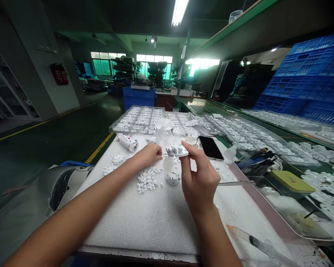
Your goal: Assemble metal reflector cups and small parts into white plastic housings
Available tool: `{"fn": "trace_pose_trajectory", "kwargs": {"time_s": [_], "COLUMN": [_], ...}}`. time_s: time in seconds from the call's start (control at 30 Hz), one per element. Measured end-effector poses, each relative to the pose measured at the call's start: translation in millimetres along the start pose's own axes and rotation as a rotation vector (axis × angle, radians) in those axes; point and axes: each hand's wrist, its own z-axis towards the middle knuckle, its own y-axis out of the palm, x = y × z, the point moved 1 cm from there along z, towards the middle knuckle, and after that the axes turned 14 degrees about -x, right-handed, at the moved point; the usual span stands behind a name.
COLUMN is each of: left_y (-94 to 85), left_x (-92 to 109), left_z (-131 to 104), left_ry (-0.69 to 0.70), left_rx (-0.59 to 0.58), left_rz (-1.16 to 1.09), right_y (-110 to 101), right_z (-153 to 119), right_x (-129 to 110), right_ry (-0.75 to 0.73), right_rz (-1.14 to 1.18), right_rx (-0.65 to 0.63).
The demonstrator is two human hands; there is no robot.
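The white part [178,150] points leftward, its long axis nearly level.

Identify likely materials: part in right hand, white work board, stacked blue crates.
White part in the right hand: probably plastic, fairly smooth; moulded-looking contours.
White board: likely foam; grainy, speckled surface.
Blue crates: apparently moulded plastic, slight sheen; slotted walls, uniform colour.

White worktop [156,218]: small white parts [148,180], cylinder [127,142], dark phone [211,148].
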Motion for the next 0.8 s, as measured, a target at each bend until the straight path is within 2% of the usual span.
{"fn": "trace_pose_trajectory", "kwargs": {"time_s": [0.13,0.17,0.23,0.27,0.33,0.43,0.57,0.67,0.8], "left_y": [-31.6,-39.9,-52.1,-54.6,-53.3,-44.9,-42.6,-45.8,-45.6], "left_x": [17,24,38,44,54,59,56,55,59], "left_z": [-23,-31,-47,-53,-61,-63,-62,-63,-63], "left_ry": [0.002,0.039,0.187,0.233,0.268,0.251,0.228,0.21,0.202], "left_rx": [0.097,0.111,0.189,0.19,0.117,-0.039,-0.148,-0.183,-0.162], "left_rz": [-0.145,-0.216,-0.538,-0.628,-0.718,-0.721,-0.617,-0.511,-0.426], "right_y": [0,1,2,2,2,2,4,5,6], "right_z": [1,1,0,0,-1,-1,-1,-2,-2], "right_x": [-1,-1,-1,-2,-2,-2,-2,-1,0], "right_ry": [-0.065,-0.081,-0.109,-0.122,-0.142,-0.164,-0.165,-0.147,-0.113], "right_rz": [-0.087,-0.104,-0.125,-0.13,-0.146,-0.192,-0.224,-0.21,-0.188], "right_rx": [-0.028,-0.047,-0.088,-0.106,-0.136,-0.186,-0.252,-0.303,-0.301]}}
